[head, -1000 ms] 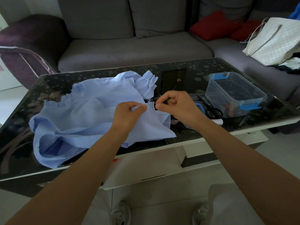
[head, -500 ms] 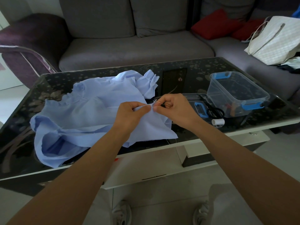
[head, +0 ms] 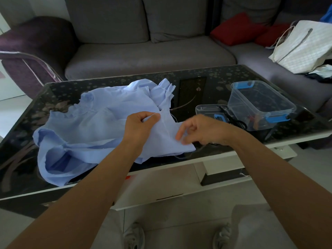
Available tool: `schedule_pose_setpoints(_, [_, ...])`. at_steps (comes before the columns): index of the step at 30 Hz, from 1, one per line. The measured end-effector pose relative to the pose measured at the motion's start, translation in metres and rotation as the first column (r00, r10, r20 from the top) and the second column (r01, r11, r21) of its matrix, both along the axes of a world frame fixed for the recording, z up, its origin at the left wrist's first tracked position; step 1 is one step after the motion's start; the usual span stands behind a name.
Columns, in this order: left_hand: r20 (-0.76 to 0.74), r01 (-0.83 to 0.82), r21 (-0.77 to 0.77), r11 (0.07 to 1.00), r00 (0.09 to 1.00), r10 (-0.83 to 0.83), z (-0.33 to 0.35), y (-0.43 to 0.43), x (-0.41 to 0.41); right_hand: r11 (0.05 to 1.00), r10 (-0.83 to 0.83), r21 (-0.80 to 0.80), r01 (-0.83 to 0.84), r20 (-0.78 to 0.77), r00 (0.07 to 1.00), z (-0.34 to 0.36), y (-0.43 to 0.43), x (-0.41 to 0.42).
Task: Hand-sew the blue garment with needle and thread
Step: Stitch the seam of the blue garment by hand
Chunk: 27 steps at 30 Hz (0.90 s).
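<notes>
Pinching a fold of blue garment [head: 100, 130] with left hand [head: 140, 123]; lying crumpled, thin and soft, lengthwise left-to-right on glossy dark glass table [head: 206, 83]; hovering blurred at its near-right corner with right hand [head: 203, 130], loosely curled, grip untellable.

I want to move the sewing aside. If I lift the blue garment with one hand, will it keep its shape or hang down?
Probably it will hang limp: the garment lies in soft folds and bends where the left hand pinches it. It looks thin, so it is likely light. On the glossy table it may slide easily when pushed.
</notes>
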<state>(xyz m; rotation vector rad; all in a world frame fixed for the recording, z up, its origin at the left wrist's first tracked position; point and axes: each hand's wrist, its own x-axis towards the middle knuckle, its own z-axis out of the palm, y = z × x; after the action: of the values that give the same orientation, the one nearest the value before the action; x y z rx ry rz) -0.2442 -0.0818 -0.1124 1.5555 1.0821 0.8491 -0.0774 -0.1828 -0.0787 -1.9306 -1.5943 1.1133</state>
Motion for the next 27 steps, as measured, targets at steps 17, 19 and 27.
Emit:
schedule_pose_setpoints(17, [-0.008,0.015,0.025,1.0,1.0,-0.015,0.003,-0.001,0.002,0.846,-0.189,0.5,0.187,-0.047,0.981,-0.034,0.028,-0.022])
schedule_pose_setpoints(19, [0.028,-0.005,0.017,1.0,1.0,0.004,0.002,0.002,0.001,0.917,-0.013,0.397,0.038,-0.066,0.998,-0.024,0.021,-0.019])
schedule_pose_setpoints(27, [0.031,-0.033,0.018,0.999,0.999,0.033,0.0,0.003,0.0,0.961,0.256,-0.116,-0.25,0.035,0.966,-0.008,0.004,-0.004])
